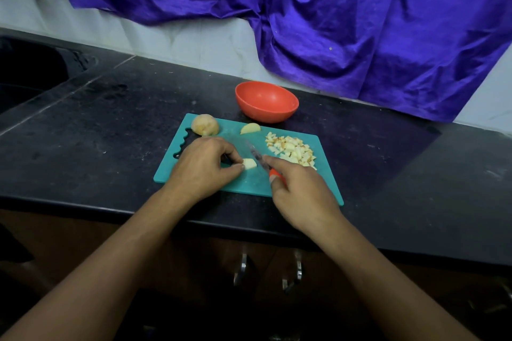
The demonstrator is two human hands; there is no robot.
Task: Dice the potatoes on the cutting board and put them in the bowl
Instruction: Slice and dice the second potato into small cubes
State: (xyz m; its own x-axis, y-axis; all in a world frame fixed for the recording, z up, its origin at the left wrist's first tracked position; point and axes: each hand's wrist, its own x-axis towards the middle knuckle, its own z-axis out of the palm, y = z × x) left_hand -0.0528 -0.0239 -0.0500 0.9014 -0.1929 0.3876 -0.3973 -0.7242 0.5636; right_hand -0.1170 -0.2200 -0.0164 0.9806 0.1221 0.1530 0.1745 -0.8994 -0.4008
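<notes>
The left hand (203, 166) pinches a small potato wedge (250, 164) flat on the board (249, 184), thumb and fingertips curled onto its left end. The right hand (300, 196) is wrapped round the orange handle of a knife (256, 156), forefinger laid along the back of the blade, which stands just right of the wedge (blurred, so its exact edge is hard to place).

A pile of dice (291, 149) lies on the right of the board, a slice (250, 128) near the far edge and a larger potato piece (205, 124) at the far-left corner. The bowl (263, 115) sits on the counter (110, 119) just beyond the board, and no dice show in it.

The main risk, I judge, is to the left fingertips: the wedge is short, so the blade has little room before it meets them, and each cut will leave less to hold. A wet, narrow piece may also skid or tip under the blade, giving uneven dice or a sideways slip. The pile's nearest dice lie close to the knife hand, so a careless stroke could knock some off the board.
</notes>
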